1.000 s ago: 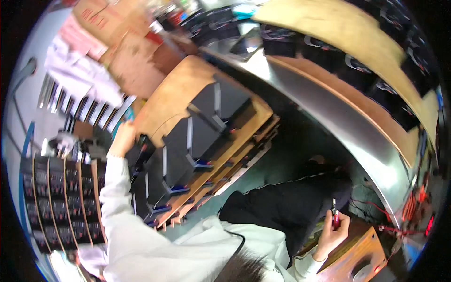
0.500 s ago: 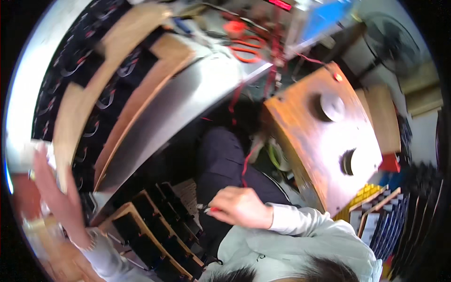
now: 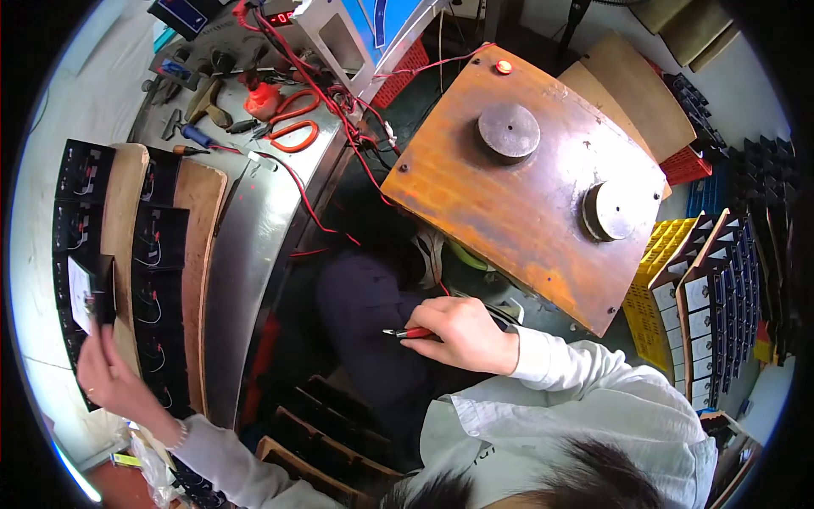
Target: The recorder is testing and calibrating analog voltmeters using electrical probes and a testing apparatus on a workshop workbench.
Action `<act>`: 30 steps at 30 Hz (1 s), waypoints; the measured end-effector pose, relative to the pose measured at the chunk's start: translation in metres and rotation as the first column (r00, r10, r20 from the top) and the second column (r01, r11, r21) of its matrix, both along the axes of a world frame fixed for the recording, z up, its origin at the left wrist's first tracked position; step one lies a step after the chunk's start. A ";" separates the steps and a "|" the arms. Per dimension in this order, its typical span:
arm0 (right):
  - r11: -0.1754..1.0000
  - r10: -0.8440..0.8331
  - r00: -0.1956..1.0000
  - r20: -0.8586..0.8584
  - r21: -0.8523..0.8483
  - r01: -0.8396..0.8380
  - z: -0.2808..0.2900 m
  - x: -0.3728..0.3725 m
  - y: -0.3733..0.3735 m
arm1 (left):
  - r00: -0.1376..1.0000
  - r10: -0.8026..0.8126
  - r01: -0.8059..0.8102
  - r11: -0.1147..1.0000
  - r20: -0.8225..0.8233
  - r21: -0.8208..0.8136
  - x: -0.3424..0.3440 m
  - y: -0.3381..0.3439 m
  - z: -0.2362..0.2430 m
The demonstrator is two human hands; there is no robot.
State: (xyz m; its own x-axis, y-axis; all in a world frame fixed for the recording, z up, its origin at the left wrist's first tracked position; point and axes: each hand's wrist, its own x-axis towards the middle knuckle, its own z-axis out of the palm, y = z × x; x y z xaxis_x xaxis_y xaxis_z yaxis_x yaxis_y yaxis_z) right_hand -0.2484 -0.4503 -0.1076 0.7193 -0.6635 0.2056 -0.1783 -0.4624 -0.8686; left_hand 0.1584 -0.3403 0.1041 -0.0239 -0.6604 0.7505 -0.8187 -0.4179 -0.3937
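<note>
My left hand (image 3: 114, 373) is at the far left, its fingers pinched on the lower edge of a white-faced black part (image 3: 85, 293). Around it, wooden boards (image 3: 203, 254) carry several black units (image 3: 76, 174) with short looped wires. My right hand (image 3: 454, 335) is at the lower middle, closed on a small red-handled tool (image 3: 411, 333) with a metal tip, held over my dark-trousered leg (image 3: 356, 305).
A stained plate (image 3: 534, 246) with two metal discs sits ahead right. The steel bench (image 3: 246, 280) holds orange scissors (image 3: 292, 136), an orange bottle (image 3: 263, 102), hand tools and red cables (image 3: 297, 182). Yellow crates (image 3: 644, 322) and racked boards (image 3: 712, 297) stand right; dark boards lie below.
The view has swung right, bringing the plate and bench to the middle. My left hand has left the earlier tray and now holds the white-faced part. My right hand keeps the red tool.
</note>
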 end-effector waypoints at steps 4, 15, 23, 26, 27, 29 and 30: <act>0.986 0.108 0.994 0.032 -0.127 -0.103 -0.001 0.021 0.006 | 0.994 0.103 -0.098 0.985 -0.029 0.139 -0.005 -0.002 -0.044; 0.926 0.360 0.927 0.108 -0.161 -0.341 0.019 0.052 0.051 | 0.059 -0.356 0.075 0.933 -0.933 -0.352 0.058 0.004 -0.013; 0.998 0.057 0.996 0.068 -0.004 -0.057 0.036 0.065 0.011 | 0.272 -0.510 0.132 0.860 -0.816 -0.494 -0.091 0.022 -0.123; 0.995 0.078 0.986 0.145 -0.077 -0.068 0.050 0.086 0.010 | -0.105 -0.502 0.072 0.857 -0.859 -0.510 -0.101 0.005 -0.159; 0.990 0.124 0.982 0.143 -0.086 -0.113 0.051 0.095 0.010 | -0.082 -0.500 0.094 0.857 -0.862 -0.506 -0.102 0.005 -0.158; 0.984 0.145 0.959 0.243 -0.138 -0.114 0.051 0.111 0.015 | -0.077 -0.493 0.141 0.855 -0.866 -0.499 -0.100 0.004 -0.157; 0.981 0.168 0.956 0.240 -0.140 -0.138 0.052 0.117 0.015 | -0.080 -0.493 0.155 0.853 -0.867 -0.499 -0.099 0.005 -0.158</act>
State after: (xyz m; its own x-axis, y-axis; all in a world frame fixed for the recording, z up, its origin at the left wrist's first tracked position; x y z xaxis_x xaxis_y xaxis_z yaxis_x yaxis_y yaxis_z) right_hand -0.1310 -0.4351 -0.0560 0.7258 -0.5088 0.4630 0.1180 -0.5709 -0.8125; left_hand 0.0595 -0.3357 -0.0535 0.6388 -0.6819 0.3563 -0.3871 0.1153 0.9148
